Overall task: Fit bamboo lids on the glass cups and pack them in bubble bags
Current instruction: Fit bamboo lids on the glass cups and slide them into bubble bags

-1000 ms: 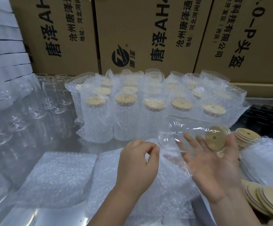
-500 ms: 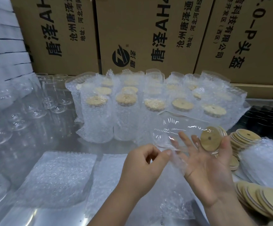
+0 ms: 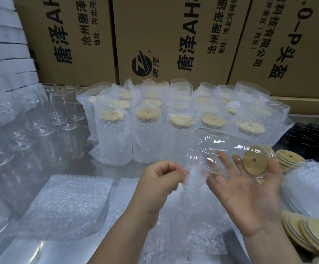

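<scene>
Right of centre, a smooth clear glass cup (image 3: 217, 147) capped by a round bamboo lid (image 3: 254, 161) lies sideways across the right hand (image 3: 250, 193), fingers spread flat. The left hand (image 3: 160, 180) pinches the knobbly clear bubble bag (image 3: 193, 206) at its mouth.

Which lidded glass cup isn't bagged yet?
The clear glass cup with the round bamboo lid, lying sideways on the right hand; the left hand pinches a clear bubble bag. The other lidded cups stand upright, bagged, behind.

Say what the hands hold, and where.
The left hand pinches the bubble bag at its top edge; the right hand cradles the lidded glass cup along its side.
</scene>
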